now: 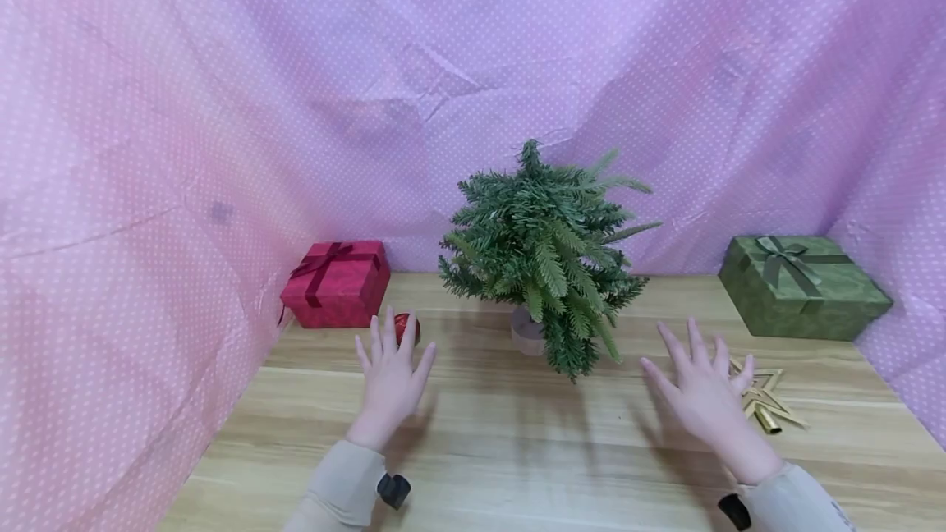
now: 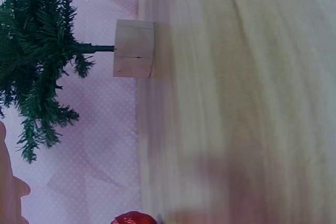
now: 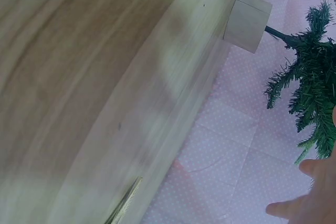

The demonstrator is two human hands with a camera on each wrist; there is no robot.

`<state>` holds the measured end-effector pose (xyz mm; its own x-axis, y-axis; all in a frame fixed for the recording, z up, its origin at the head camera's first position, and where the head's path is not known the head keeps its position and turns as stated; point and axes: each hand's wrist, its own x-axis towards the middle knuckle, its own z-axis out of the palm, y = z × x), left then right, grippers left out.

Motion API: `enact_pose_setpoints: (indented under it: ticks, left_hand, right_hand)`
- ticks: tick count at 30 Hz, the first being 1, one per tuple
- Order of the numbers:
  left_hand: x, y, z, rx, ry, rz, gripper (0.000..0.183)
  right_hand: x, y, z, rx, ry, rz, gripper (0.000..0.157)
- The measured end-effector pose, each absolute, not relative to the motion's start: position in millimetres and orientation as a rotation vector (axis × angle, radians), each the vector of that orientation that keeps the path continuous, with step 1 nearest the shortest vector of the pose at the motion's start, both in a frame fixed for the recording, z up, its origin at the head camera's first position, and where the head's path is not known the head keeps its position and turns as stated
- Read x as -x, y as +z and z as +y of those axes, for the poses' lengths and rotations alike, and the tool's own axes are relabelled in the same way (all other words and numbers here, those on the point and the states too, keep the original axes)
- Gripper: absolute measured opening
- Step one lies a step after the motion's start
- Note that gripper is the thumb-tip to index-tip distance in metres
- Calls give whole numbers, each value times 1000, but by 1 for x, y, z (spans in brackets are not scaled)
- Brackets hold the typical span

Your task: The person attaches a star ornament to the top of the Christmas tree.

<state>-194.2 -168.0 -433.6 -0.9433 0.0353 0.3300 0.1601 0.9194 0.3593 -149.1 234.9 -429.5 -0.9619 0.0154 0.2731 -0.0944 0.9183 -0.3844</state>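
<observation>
Left bare hand (image 1: 394,384) of the person, fingers straight and spread, in the air above a light wood-grain table (image 1: 480,442). In the same manner, right bare hand (image 1: 705,396), also raised, fingers spread wide. Behind the left fingers in the head view, a shiny red round ornament (image 2: 135,218), lying on the table, apart from the hand. Partly hidden by the right hand, an openwork gold star with short tube (image 1: 767,419), on the table also. Between the hands, farther back, a green artificial fir tree (image 1: 547,245), upright on a pale wooden block (image 1: 526,331). Beyond at left, a crimson gift box with dark ribbon (image 1: 347,294); at right, a green gift box with bow (image 1: 813,294). Around, pink-purple cloth with white dots (image 1: 517,39).
</observation>
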Motion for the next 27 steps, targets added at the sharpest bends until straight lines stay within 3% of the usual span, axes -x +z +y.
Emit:
enact_pose_setpoints:
  ticks: [11,27]
  left_hand:
    - [199,-408,-170,259,-718,-2532,51]
    - [210,-318,-162,425,-831,-2372,43]
  right_hand:
    - [148,-429,240,-116,667,-2636,53]
    - [144,-435,266,-82,664,-2633,51]
